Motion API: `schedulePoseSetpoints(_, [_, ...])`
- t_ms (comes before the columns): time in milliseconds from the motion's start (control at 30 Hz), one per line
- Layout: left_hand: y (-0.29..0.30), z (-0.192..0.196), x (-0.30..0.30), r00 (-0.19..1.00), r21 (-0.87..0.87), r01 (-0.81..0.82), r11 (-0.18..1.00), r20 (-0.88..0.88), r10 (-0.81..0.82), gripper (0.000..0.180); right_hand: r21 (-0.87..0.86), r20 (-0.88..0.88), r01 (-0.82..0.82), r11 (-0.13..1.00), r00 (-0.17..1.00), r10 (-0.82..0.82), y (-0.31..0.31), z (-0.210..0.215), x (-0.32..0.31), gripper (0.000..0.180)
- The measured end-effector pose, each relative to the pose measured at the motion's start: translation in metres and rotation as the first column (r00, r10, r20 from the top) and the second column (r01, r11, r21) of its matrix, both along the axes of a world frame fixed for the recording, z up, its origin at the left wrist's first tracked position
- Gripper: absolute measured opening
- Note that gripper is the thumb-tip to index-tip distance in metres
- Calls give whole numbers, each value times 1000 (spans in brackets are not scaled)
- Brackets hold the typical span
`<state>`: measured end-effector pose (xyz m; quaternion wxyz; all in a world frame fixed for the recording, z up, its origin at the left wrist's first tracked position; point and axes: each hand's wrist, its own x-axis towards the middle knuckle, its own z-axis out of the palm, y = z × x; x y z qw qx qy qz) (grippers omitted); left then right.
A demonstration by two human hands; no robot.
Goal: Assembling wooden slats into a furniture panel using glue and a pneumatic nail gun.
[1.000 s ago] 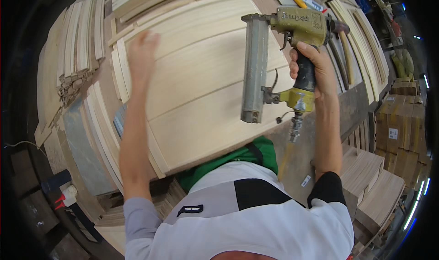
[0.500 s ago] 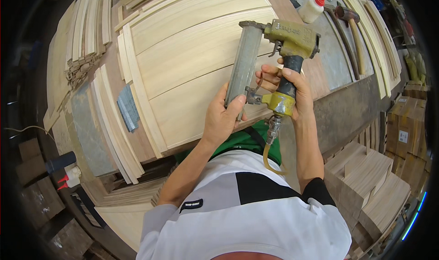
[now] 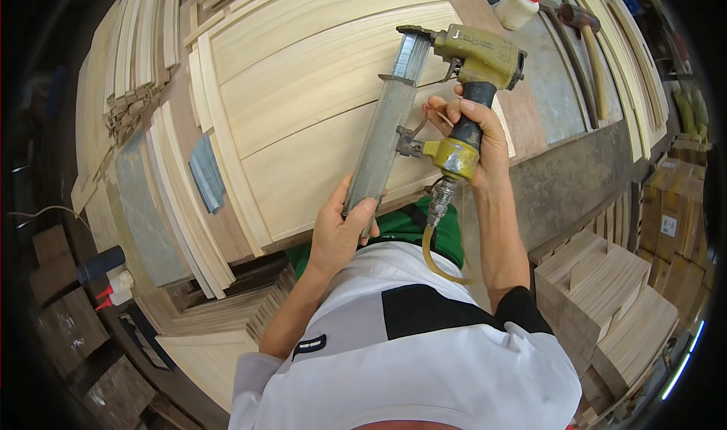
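My right hand (image 3: 491, 146) is wrapped round the black handle of a yellow-green pneumatic staple gun (image 3: 478, 55), held tilted above the pale wood panel (image 3: 295, 82). My left hand (image 3: 333, 232) grips the lower end of the gun's long grey magazine cover (image 3: 379, 138). That cover is slid back toward me, and a shiny metal strip of staples (image 3: 411, 55) shows in the gap by the gun's nose. From the base of the handle a yellowish air hose (image 3: 430, 257) hangs down past my shirt.
Grey staple strips (image 3: 206, 174) lie left of the panel, beside long wood strips (image 3: 178, 188). Stacked slats (image 3: 140, 44) stand at the far left. A red-tipped glue bottle (image 3: 518, 9) and a hammer (image 3: 592, 63) lie at the far right. Boxes (image 3: 666, 210) stand beyond the bench's right side.
My left hand has drawn the magazine cover back toward me, away from the gun's nose, which uncovers the staples. The gun has shifted slightly left in my right hand.
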<state>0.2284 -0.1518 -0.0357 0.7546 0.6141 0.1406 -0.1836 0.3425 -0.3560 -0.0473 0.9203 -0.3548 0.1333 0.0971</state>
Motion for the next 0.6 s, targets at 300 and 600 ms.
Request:
schedulePoseSetpoints(300, [-2,-27,5,674,461,-385,800,732,-97,52,103,21,-90,991,996,88,-1,0,-5,33])
schedulePoseSetpoints(600, [-6,-13,40,516,374,-418,828,848,-122,50,-66,61,-182,981,981,186,2,30,-22,36])
